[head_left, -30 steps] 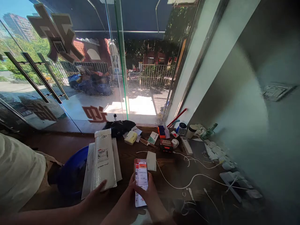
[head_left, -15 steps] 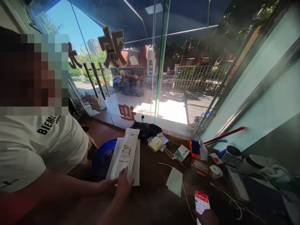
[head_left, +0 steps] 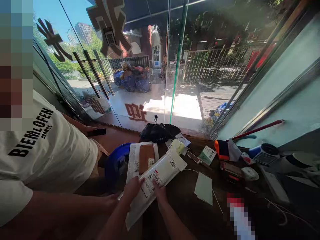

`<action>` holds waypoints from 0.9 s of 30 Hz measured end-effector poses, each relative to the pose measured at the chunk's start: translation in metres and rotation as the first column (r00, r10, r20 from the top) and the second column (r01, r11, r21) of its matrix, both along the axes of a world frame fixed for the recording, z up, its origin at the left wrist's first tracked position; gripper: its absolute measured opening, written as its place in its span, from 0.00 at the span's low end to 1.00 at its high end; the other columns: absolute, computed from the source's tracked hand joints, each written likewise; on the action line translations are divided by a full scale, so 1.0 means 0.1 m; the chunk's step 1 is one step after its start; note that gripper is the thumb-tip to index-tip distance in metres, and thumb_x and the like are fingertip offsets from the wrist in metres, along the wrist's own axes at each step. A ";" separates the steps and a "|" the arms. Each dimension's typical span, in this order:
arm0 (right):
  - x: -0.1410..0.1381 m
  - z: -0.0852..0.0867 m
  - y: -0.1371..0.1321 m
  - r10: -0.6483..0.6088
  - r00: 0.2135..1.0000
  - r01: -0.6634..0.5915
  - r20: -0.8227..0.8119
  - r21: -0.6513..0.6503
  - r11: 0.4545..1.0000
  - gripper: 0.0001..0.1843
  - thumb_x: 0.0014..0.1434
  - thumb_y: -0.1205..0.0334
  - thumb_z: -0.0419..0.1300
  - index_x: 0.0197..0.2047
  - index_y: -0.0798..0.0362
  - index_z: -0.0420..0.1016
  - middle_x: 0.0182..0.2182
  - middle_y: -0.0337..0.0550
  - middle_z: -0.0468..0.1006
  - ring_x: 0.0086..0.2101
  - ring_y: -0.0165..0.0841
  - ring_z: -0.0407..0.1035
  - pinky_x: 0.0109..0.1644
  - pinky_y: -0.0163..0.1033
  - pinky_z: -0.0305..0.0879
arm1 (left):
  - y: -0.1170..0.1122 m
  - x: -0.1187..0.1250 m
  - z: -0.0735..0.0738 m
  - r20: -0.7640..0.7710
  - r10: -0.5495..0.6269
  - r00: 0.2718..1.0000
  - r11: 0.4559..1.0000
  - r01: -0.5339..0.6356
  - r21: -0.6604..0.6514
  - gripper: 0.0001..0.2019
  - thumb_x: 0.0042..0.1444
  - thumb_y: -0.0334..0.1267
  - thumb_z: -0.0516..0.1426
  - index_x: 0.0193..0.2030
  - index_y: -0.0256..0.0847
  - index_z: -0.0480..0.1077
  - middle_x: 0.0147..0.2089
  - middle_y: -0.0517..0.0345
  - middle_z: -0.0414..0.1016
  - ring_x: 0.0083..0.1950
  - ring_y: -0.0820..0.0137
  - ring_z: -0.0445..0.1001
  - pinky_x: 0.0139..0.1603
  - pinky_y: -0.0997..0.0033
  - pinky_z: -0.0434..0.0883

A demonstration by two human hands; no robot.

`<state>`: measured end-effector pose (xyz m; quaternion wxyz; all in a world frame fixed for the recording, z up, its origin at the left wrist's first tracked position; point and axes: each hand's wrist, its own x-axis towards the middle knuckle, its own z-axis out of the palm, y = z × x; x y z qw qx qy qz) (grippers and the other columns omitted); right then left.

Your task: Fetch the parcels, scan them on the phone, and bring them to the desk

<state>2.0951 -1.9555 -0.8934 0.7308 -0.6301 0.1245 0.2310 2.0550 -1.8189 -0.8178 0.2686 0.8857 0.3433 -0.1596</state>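
A long white parcel (head_left: 163,168) with printed shipping labels is held at a slant above the table. My left hand (head_left: 132,191) grips its left side, thumb on top. My right hand (head_left: 159,193) is closed on its right edge, with the thumb over the label. Behind it, a flat brown package (head_left: 146,156) rests on a wider white mailer (head_left: 134,155). Beside my left wrist, a co-worker's hand (head_left: 111,202) reaches to the parcel's lower left edge; whether it grips cannot be made out.
A blue bucket (head_left: 117,153) stands left of the mailer. A black folded umbrella (head_left: 160,132) lies by the glass door. White papers (head_left: 204,188), a green-white box (head_left: 207,155) and a blurred-out phone (head_left: 241,216) lie on the right. The co-worker (head_left: 57,150) holds a black phone (head_left: 97,132).
My right hand has left the phone and taken hold of the parcel. The parcel has been lifted and turned rightward, uncovering the brown package. The view has also shifted.
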 end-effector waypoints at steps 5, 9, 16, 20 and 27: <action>-0.16 -0.09 0.00 -0.341 0.934 0.342 -0.101 -0.006 0.939 0.31 0.35 0.43 0.67 0.38 0.52 0.68 0.34 0.47 0.81 0.39 0.45 0.74 0.40 0.46 0.71 | -0.21 -0.15 -0.06 0.120 -0.057 0.991 0.998 0.061 -0.022 0.17 0.60 0.50 0.41 0.34 0.43 0.63 0.39 0.52 0.75 0.42 0.62 0.73 0.40 0.67 0.63; -0.12 0.11 -0.05 -0.436 0.894 0.446 -0.106 0.097 0.890 0.31 0.38 0.43 0.67 0.41 0.51 0.65 0.35 0.43 0.80 0.37 0.42 0.75 0.40 0.46 0.72 | -0.28 -0.12 0.04 0.220 -0.045 0.975 0.993 0.067 -0.092 0.17 0.61 0.52 0.39 0.30 0.45 0.58 0.32 0.57 0.72 0.38 0.63 0.72 0.36 0.67 0.60; 0.23 0.44 -0.08 -0.466 0.885 0.462 -0.028 0.196 0.865 0.26 0.43 0.45 0.66 0.40 0.51 0.67 0.33 0.42 0.81 0.32 0.40 0.75 0.32 0.42 0.72 | -0.46 0.04 0.08 0.323 0.101 0.941 0.962 -0.009 -0.273 0.18 0.60 0.54 0.38 0.31 0.45 0.58 0.30 0.58 0.71 0.35 0.64 0.72 0.35 0.67 0.64; 0.34 0.52 -0.10 -0.452 0.891 0.432 0.035 0.235 0.871 0.23 0.47 0.44 0.63 0.39 0.50 0.67 0.32 0.40 0.80 0.32 0.37 0.74 0.34 0.40 0.71 | -0.54 0.06 0.03 0.352 0.192 0.916 0.947 -0.078 -0.312 0.19 0.59 0.55 0.38 0.34 0.45 0.59 0.33 0.56 0.72 0.36 0.63 0.72 0.35 0.66 0.65; 0.44 0.48 -0.10 -0.418 0.904 0.387 0.092 0.241 0.890 0.19 0.51 0.46 0.60 0.40 0.50 0.66 0.32 0.40 0.79 0.33 0.37 0.74 0.36 0.41 0.71 | -0.54 0.13 -0.03 0.375 0.237 0.896 0.944 -0.122 -0.307 0.19 0.58 0.56 0.41 0.34 0.44 0.61 0.32 0.56 0.72 0.35 0.63 0.72 0.36 0.65 0.67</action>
